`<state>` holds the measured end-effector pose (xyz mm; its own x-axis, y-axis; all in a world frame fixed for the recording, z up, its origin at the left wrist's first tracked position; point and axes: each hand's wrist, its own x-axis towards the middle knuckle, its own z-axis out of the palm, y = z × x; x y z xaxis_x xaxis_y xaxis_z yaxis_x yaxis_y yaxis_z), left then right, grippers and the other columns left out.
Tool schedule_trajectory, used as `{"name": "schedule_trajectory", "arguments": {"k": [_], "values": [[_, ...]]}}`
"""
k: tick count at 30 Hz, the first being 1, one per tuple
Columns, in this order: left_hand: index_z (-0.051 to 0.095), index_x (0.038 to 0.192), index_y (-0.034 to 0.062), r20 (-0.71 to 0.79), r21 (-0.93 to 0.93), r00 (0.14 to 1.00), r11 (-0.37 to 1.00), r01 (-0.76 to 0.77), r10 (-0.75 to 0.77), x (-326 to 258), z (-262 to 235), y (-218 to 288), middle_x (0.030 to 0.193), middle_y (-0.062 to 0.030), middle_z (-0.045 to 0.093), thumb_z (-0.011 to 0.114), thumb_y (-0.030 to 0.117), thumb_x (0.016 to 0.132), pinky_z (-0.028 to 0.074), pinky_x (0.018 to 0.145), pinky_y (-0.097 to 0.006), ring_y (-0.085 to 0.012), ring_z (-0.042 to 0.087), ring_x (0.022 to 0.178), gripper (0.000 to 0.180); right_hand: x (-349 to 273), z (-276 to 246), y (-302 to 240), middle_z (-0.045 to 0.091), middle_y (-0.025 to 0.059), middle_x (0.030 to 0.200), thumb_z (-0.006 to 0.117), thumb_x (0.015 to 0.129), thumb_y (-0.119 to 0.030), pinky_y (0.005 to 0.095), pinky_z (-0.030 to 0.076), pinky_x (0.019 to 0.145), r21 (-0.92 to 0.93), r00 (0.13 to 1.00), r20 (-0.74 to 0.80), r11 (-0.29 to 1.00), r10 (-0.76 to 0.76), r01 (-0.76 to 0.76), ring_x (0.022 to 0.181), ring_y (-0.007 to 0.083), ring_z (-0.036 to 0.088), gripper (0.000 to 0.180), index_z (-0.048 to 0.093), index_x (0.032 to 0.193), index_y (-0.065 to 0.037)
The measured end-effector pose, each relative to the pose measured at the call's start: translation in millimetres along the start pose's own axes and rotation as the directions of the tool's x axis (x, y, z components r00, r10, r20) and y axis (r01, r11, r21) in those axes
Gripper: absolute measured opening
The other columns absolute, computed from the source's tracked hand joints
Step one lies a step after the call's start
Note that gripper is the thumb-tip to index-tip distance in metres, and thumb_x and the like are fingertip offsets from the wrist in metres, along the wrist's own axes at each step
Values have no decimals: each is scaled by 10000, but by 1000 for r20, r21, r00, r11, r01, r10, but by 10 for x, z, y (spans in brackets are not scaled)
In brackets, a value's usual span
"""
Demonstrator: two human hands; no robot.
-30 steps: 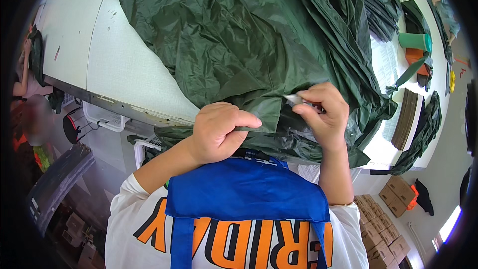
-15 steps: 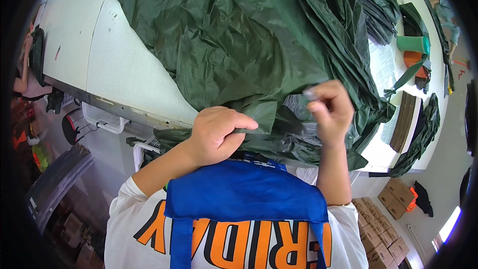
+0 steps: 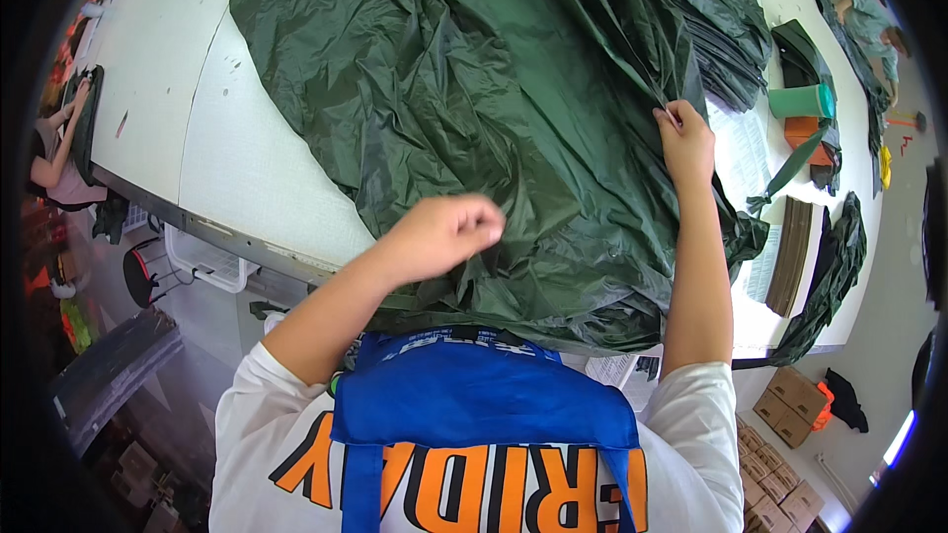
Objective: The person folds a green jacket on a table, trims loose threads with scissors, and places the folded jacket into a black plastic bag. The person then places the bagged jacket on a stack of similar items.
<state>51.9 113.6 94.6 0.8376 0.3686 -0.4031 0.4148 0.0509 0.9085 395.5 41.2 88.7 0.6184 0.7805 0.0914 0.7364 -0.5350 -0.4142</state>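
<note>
Dark green fabric [image 3: 444,99], 1 large piece, thin and slightly glossy, heavily creased; lies spread across the near part of the white table [image 3: 267,163], its lower edge bunched against the wearer's front. Right hand [image 3: 686,146], bare: at the fabric's right side, fingers closed in a pinch on a raised fold, 1 small pale piece showing between them, its kind too small to tell. Left hand [image 3: 444,234], bare, blurred: above the fabric's lower left part, fingers half curled; whether it touches or grips the cloth cannot be told. Beyond the right hand: 1 pile of folded dark fabric [image 3: 729,59]; 1 green cylindrical container [image 3: 800,101], lying on its side next to 1 orange item [image 3: 805,132]; 1 stack of brown strips [image 3: 788,257]; 1 dark green bundle [image 3: 832,281], draped at the table's right edge. On the wearer: 1 blue apron [image 3: 484,400] over 1 white shirt [image 3: 681,454] with orange lettering. Further out: 2 co-workers, 1 at far left [image 3: 74,153], 1 at upper right [image 3: 869,30]; 1 white crate [image 3: 212,259] below the table's left edge; cardboard boxes [image 3: 792,405], stacked at lower right.
</note>
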Motion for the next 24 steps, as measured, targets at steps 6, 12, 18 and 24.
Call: {"name": "schedule_trajectory", "arguments": {"k": [6,12,18,24], "values": [[26,1486,47,-326,-608,943,779,-152,-71,486,-380,519,1465,-218,219,715,404,806,480,914,-409,-313,422,1239,1032,-1175,-492,-1024,544,68,722,673,668,-91,367,477,562,158,709,287,762,-644,629,600,248,578,149,581,784,-116],[147,1467,113,-602,370,766,929,18,225,787,-446,226,1398,-235,314,709,85,702,362,1029,-379,-339,372,1288,950,-1632,-217,-1331,583,93,780,657,740,-100,361,502,585,418,570,520,771,-636,480,642,279,605,142,588,851,-45],[404,1311,107,-641,-705,735,549,-449,-222,126,-741,-74,1122,-145,556,479,-28,850,488,876,-397,-233,566,1004,487,-653,25,-1442,639,165,1046,708,797,-246,345,524,781,549,955,177,829,-239,106,963,311,633,375,614,1080,-18],[464,1139,152,-666,-701,718,500,-509,-203,-365,-759,-367,1117,-45,566,432,153,990,472,873,-383,-203,563,999,152,-239,718,-1408,675,110,849,688,824,-227,298,491,722,589,847,504,785,-169,-194,806,184,653,333,622,1049,10]]}}
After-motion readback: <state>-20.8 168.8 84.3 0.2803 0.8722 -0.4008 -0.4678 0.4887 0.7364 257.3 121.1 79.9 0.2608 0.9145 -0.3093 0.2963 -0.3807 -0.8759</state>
